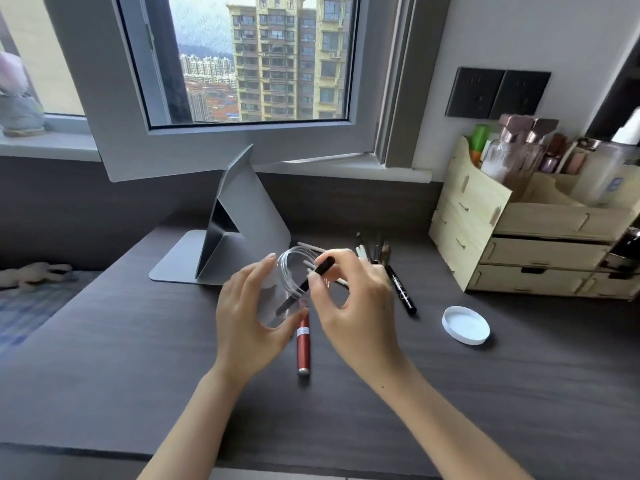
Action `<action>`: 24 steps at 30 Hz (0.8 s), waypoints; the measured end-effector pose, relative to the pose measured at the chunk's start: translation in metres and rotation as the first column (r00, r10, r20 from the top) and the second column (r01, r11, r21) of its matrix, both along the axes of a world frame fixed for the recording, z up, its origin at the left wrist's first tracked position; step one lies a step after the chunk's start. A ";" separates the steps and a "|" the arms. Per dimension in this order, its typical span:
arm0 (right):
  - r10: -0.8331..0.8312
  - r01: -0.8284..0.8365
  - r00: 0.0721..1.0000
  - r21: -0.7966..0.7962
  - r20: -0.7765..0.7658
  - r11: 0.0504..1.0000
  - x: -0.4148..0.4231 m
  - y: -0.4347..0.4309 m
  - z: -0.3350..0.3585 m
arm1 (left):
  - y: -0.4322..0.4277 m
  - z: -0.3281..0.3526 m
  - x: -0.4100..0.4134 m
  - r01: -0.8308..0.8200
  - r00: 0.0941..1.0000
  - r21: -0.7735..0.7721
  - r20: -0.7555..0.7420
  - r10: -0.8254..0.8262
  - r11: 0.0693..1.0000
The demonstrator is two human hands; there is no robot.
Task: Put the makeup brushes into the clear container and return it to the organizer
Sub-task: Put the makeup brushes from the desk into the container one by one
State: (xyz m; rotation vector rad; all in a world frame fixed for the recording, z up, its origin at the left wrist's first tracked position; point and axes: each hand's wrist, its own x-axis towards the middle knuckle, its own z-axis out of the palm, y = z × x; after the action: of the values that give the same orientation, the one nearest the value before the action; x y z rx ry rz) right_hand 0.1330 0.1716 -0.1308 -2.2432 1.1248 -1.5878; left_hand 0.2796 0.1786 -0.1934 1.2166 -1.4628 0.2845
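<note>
My left hand [247, 320] grips the clear container [289, 271], tilted with its mouth toward the right, a little above the dark desk. My right hand [349, 306] pinches a black brush [311, 280] whose lower end reaches down inside the container. A red-handled brush [303, 344] lies on the desk just below the container. Several more brushes and pencils [372, 252] lie in a loose bunch behind my right hand, and a black pen-like one [401, 289] lies to its right. The wooden organizer [485, 230] stands at the right.
A white round lid [465, 324] lies on the desk [173, 358] right of my hands. A grey folding mirror stand [239, 220] sits behind the container, under the open window. Bottles fill the organizer's top compartments. Wall sockets [495, 93] sit above it.
</note>
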 end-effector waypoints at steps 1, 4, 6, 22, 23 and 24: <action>-0.040 0.039 0.998 -0.006 -0.040 0.999 0.000 -0.001 -0.001 | -0.001 0.000 -0.001 -0.002 1.000 0.012 0.013 0.002 1.000; -0.086 0.084 0.986 -0.019 -0.145 0.996 -0.004 -0.008 -0.006 | -0.002 0.000 -0.001 0.003 0.999 0.018 0.037 -0.003 1.000; -0.061 0.046 0.967 -0.068 -0.245 0.997 -0.010 -0.013 -0.009 | -0.002 -0.001 0.000 0.006 0.997 0.018 0.075 -0.007 1.000; -0.228 0.612 0.723 0.451 -0.653 0.649 -0.074 -0.139 -0.037 | -0.001 0.002 0.004 -0.059 0.998 0.049 -0.006 0.059 0.997; -0.261 0.564 0.791 0.493 -0.554 0.662 -0.077 -0.137 -0.030 | -0.001 0.002 0.004 -0.062 0.998 0.047 -0.011 0.062 0.997; -0.277 0.455 0.884 0.557 -0.377 0.695 -0.079 -0.131 -0.020 | -0.001 0.002 0.004 -0.062 0.998 0.048 -0.013 0.062 0.997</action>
State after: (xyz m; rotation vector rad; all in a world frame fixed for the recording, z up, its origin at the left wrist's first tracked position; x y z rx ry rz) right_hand 0.0543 0.0405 -0.1512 -1.8482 1.9427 -0.7829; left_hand 0.2840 0.1781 -0.1913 1.3014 -1.4284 0.2843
